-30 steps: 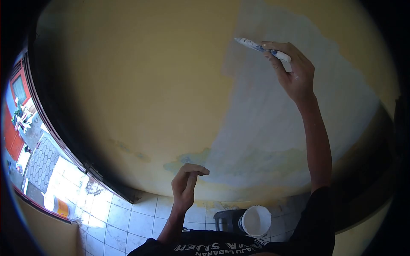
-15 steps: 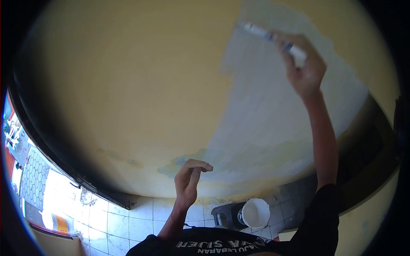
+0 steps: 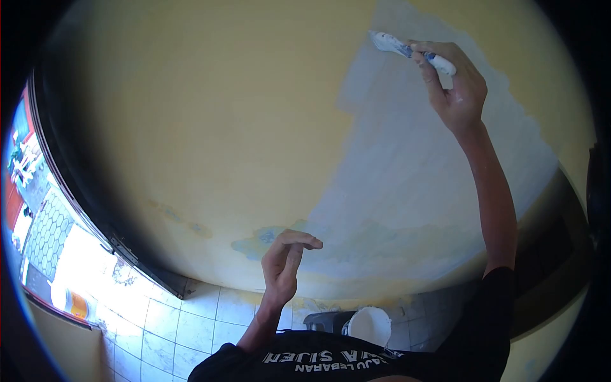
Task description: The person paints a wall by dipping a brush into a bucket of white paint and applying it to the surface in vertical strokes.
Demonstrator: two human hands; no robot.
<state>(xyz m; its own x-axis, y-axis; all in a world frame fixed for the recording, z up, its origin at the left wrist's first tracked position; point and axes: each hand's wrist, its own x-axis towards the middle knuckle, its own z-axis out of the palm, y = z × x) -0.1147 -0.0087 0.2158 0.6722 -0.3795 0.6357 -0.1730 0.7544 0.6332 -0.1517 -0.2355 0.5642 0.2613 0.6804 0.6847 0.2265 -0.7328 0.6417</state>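
Head view: my right fingers point(image 3: 438, 47) pinch the brush point(image 3: 389, 43) midway, likely so its tip reaches the pale patch's point(image 3: 414, 140) edge; my left fingers point(image 3: 299, 238) curve, seemingly empty.

paintbrush point(image 3: 400, 47): white, blue-marked, paint-smeared; handle in right hand point(image 3: 459, 89) | pose: slanting, bristle end up and left, at the pale coat's left border; contact unclear | wall point(image 3: 254, 140): yellow, with a broad uneven whitish coat point(image 3: 407, 146) at right, greenish mottled patches low down
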